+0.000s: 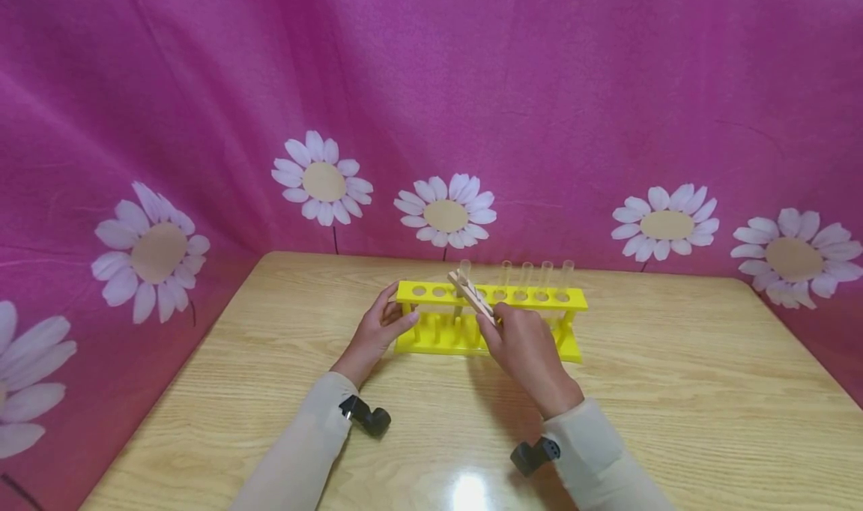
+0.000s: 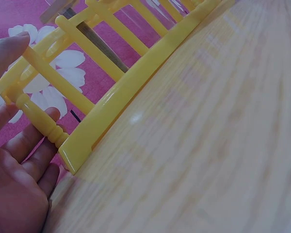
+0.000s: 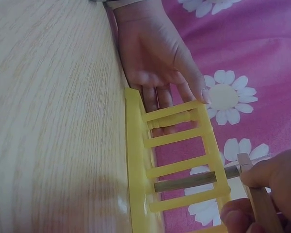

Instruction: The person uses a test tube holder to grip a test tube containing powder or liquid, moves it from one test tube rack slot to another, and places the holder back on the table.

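Observation:
My left hand (image 1: pixel 367 335) grips the left end of a yellow test tube rack (image 1: pixel 438 345), thumb at the front of its top bar and fingers behind the end post. A wooden test tube holder (image 1: pixel 475 299) is pinched in my right hand (image 1: pixel 529 350). Its jaws sit around the upper part of a test tube (image 1: pixel 465 267), above the rack's top. That tube stands through one of the rack's left-hand holes; in the right wrist view its lower part (image 3: pixel 184 182) looks greyish brown and reaches down near the base.
Several clear test tubes (image 1: pixel 527 273) stand in the rack's right-hand holes. The rack is on a light wooden table (image 1: pixel 270 391). Behind and to the sides hangs a pink cloth (image 1: pixel 539 106) with white daisies.

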Demonstrator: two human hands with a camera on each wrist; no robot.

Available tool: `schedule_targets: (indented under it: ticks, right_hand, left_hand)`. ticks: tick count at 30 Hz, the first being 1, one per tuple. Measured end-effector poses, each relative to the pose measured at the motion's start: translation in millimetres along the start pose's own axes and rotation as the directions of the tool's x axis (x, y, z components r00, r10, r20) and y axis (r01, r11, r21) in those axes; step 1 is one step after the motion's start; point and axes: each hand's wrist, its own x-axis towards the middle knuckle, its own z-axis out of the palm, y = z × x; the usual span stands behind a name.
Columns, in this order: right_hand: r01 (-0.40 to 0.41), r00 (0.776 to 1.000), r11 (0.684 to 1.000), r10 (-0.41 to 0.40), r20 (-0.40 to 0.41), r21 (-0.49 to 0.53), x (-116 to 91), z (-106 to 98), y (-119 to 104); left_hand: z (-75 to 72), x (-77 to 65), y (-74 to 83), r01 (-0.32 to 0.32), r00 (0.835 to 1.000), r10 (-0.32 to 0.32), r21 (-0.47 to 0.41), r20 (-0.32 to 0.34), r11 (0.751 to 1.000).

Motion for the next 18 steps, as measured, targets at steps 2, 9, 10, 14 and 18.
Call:
schedule_targets:
  ticks: [2, 9, 10, 14, 18]
  right_hand:
    - [0.002, 1.0, 1.0, -0.002, -0.004, 0.001, 0.1, -0.2, -0.3]
    - [-0.001, 1.0, 1.0, 0.001, -0.011, 0.006, 0.3, -1.0, -1.2]
    - [0.002, 1.0, 1.0, -0.002, -0.013, 0.005, 0.2, -1.0, -1.3]
    - [0.022, 0.999, 1.0, -0.022, -0.027, -0.001, 0.1, -1.1, -1.0]
    - [0.041, 0.998, 0.999, -0.042, -0.04, -0.004, -0.1, -1.4, -0.6]
  left_hand:
    - [0.2, 0.1, 0.2, 0.008, 1.0, -0.008, 0.004, -0.006, 1.0]
    - [0.1, 1.2, -0.3, 0.011, 1.0, -0.011, 0.009, -0.008, 1.0]
    - [0.1, 1.4, -0.3, 0.01, 1.0, -0.01, 0.013, -0.008, 1.0]
    - [0.1, 1.5, 0.1, 0.02, 1.0, -0.02, 0.03, -0.012, 0.999]
    - [0.0, 1.7, 0.2, 0.021, 1.0, -0.021, 0.028, -0.009, 0.999]
